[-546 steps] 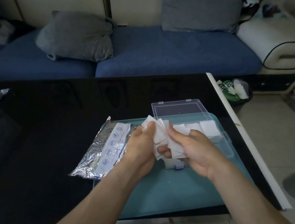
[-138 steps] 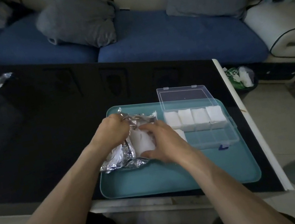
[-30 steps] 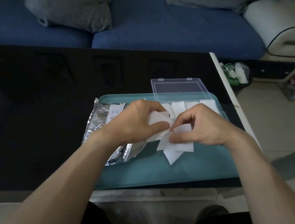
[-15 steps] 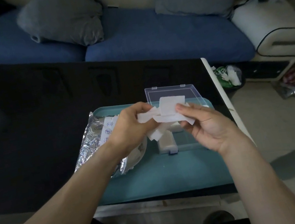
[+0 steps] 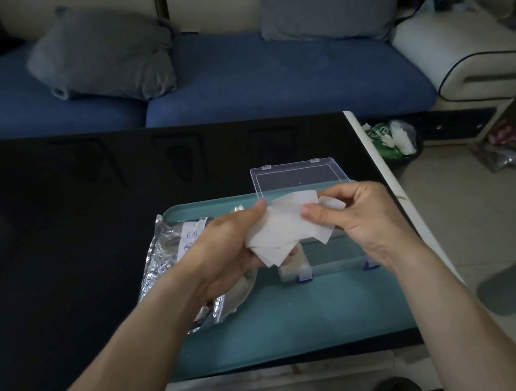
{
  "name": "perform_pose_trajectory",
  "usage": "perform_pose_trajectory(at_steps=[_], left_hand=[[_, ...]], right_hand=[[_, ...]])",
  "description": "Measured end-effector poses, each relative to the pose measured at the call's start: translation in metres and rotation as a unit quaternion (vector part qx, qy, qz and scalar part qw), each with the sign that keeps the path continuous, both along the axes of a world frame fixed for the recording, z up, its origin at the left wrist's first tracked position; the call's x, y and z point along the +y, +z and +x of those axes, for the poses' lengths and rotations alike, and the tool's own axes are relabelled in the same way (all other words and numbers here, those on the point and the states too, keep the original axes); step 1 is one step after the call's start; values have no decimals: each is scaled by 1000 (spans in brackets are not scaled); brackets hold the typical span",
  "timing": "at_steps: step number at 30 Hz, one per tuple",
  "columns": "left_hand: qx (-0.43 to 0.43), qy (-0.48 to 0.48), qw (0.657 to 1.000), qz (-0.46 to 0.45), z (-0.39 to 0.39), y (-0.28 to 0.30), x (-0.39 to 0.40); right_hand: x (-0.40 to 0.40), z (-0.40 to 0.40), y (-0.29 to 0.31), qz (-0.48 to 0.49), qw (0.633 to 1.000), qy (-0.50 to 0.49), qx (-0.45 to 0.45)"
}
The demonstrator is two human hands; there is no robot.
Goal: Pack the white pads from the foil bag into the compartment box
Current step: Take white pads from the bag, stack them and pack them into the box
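Pads [image 5: 284,226] lowered; both hands' fingers still pinch them, hiding compartment box [image 5: 329,253]; foil bag [image 5: 164,260] left.

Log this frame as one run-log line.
left hand: holds stack of white square pads | right hand: pinches top pad | clear plastic compartment box: open, beneath | crumpled foil bag: on teal tray

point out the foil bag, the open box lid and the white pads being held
foil bag [image 5: 162,264], head view, crinkled silver face left of the wrist
box lid [image 5: 294,176], head view, middle of the clear raised panel
white pads [image 5: 285,228], head view, centre of the fanned stack
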State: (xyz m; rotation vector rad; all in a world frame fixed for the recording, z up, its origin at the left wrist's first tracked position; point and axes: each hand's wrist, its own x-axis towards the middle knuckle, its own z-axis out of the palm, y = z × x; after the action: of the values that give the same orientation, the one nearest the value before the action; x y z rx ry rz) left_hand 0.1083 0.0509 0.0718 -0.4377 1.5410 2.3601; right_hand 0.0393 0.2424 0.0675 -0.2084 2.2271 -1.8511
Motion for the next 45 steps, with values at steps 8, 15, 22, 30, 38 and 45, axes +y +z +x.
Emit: perform_pose_trajectory(at_steps=[8, 15, 22, 30, 38, 45], left_hand=[[50, 59, 980, -185, 6, -3, 8], [100, 93, 959, -248, 3, -4, 13], [94, 73, 961, -249, 3, -10, 13], [92, 120, 959, -239, 3, -11, 19], [91, 105, 976, -170, 0, -14, 24], [71, 111, 989, -67, 0, -10, 21]], right_hand=[[-1, 2, 9, -117, 988, -25, -96], [-7, 8, 2, 43, 994, 32, -96], [-8, 9, 5, 146, 989, -3, -24], [-5, 5, 8, -92, 989, -20, -117], [-28, 16, -14, 62, 986, -78, 130], [-19, 5, -10, 133, 984, 1, 122]])
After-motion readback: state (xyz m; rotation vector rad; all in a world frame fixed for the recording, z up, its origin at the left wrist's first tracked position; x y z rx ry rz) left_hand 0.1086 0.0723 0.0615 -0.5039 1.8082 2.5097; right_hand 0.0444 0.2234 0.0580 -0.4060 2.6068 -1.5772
